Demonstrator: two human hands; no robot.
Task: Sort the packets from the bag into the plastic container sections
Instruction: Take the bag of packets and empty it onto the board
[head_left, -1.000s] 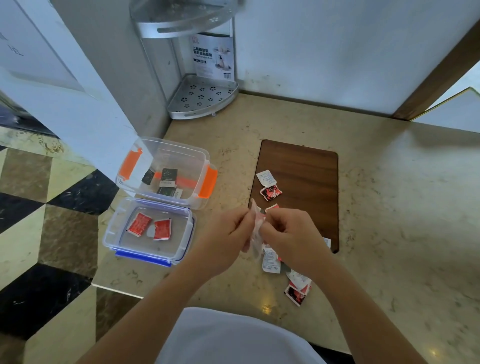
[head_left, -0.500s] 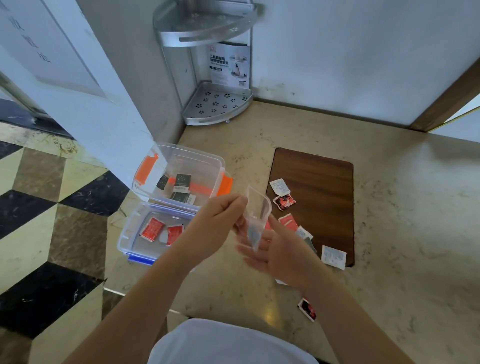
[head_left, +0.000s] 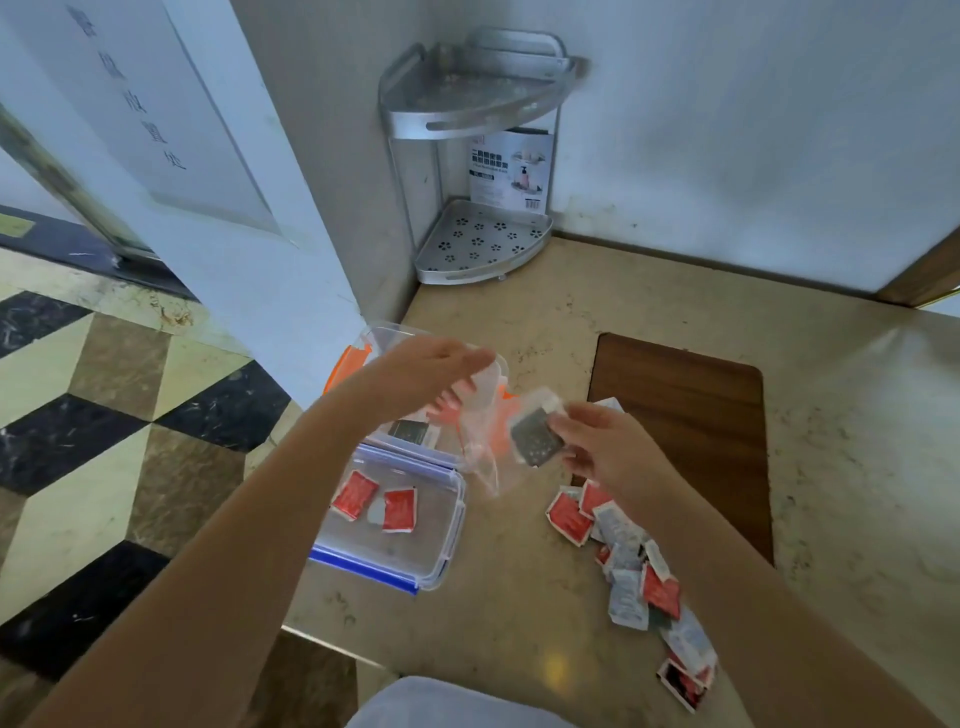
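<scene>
Nearest, a loose heap of packets (head_left: 636, 577) on the counter (head_left: 519, 613), too overlapped to count. Two red packets (head_left: 374, 501) lie in the blue-edged container section (head_left: 436, 569). Above, right hand (head_left: 613, 452) pinches one dark packet (head_left: 535, 436), light and crinkly, best held by an edge; left hand (head_left: 431, 374) pinches the limp clear bag (head_left: 480, 441).

Orange-latched container (head_left: 371, 340): largely hidden behind the left hand (head_left: 421, 376).
Clear bag (head_left: 480, 441): outline smeared by motion blur.
Dark packet (head_left: 535, 436): print illegible.
Wooden board (head_left: 691, 415): near edge covered by the right forearm.
</scene>
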